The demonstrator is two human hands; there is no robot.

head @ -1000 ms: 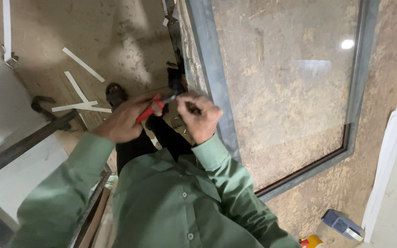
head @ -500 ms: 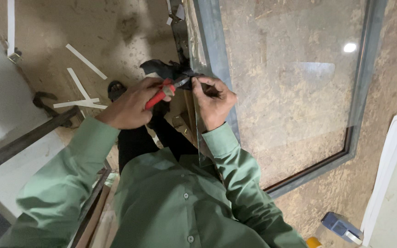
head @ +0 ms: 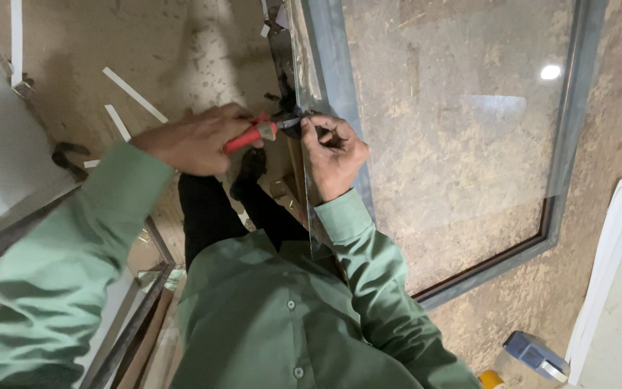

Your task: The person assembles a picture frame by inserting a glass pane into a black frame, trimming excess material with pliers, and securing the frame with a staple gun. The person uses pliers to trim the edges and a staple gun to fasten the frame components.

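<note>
Where both hands [head: 268, 140] meet, the red-handled tool's [head: 250, 135] tip stays hidden

There is one view only, from a camera worn on the person's head. It looks steeply down along the green-shirted chest and both sleeves to the floor [head: 181, 50] below. The left hand [head: 196, 140] and right hand [head: 334, 155] sit near the middle of the picture, close to the lens, at the grey frame [head: 329, 79] of a glass pane [head: 462, 144] that fills the right half.
</note>
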